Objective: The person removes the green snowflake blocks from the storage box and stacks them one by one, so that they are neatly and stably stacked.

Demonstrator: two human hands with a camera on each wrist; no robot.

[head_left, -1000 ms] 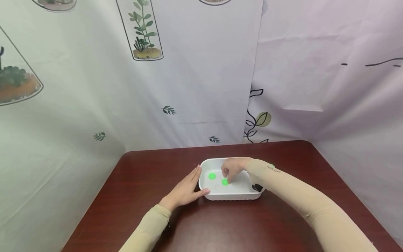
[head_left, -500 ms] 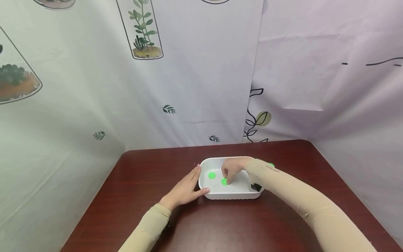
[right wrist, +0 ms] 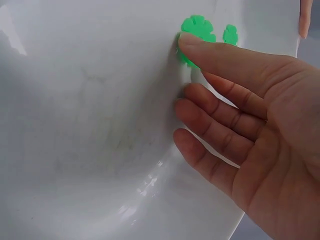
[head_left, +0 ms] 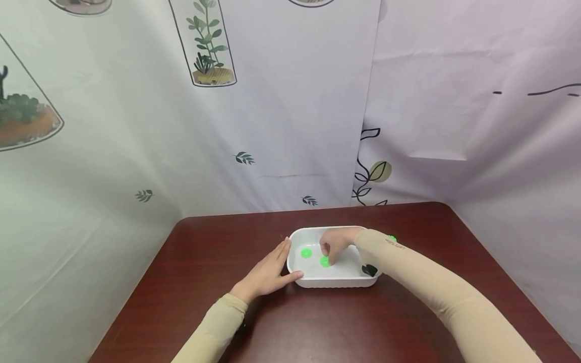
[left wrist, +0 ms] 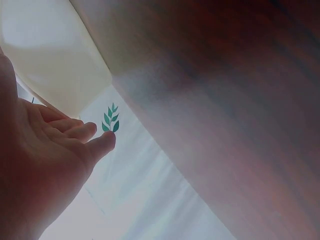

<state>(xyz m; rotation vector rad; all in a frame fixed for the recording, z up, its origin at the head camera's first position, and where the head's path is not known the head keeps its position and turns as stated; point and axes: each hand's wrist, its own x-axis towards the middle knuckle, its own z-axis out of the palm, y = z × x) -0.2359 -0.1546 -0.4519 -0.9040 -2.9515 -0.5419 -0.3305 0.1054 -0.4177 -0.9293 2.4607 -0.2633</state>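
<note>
A white rectangular tray [head_left: 336,283] sits on the dark red table. My left hand [head_left: 268,272] rests along its left end with straight fingers, the thumb over the front rim. My right hand [head_left: 338,242] reaches down inside the tray and pinches a green flower-shaped notched disc [head_left: 324,261] between thumb and forefinger. In the right wrist view the thumb lies across the face of this disc [right wrist: 197,27], which stands on edge; the other fingers are loosely curled. A second green notched disc [head_left: 306,253] lies to its left on the tray floor.
A small black object [head_left: 369,270] is at the tray's right end, partly beside the right sleeve [head_left: 408,262]. Another bit of green [head_left: 392,238] shows past the forearm, beyond the tray. Printed white cloth [head_left: 290,126] hangs around the table [head_left: 227,237].
</note>
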